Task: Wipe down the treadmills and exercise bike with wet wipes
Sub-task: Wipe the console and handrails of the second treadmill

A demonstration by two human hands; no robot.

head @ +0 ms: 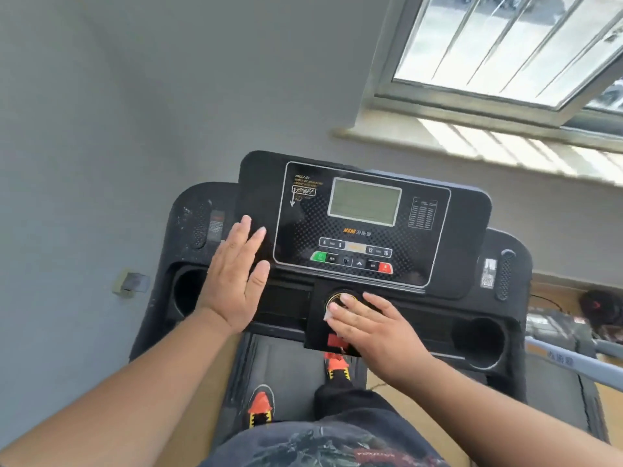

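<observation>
Black plastic: treadmill console [364, 224], glossy, with rounded corners and a dotted texture around the flat grey display [365, 201].
Head view, right hand [374, 328]: fingers fairly straight, pressing flat on a white wet wipe [328, 313], of which only a small corner shows under the fingertips.
Where the wipe is: on the round dial [340, 299] with its thin yellow ring, on the raised centre block just below the button row.
Left hand [236, 278]: open, fingers straight and together, holding nothing, over the console's left edge; whether it rests there or hovers I cannot tell.
Step in hand: judged to be wiping the dial and the block around it.
Doing it well: a circular sweep should follow the dial's rim, then fingertips into the groove where grime likely gathers; light pressure seems wise, so the knob and buttons are not triggered.
Next areas, as a guess: the green [318, 256] and red [385, 267] buttons, the smooth display, then the deep round cup holders [188, 291].
Dust: pale specks show on the matte left shoulder [183, 217] by the ribbed speaker grille, which looks not yet wiped.
Other textures: dark belt [286, 369] underfoot, orange shoes [260, 404], pale smooth wall [101, 129], metal-framed window [505, 45].
</observation>
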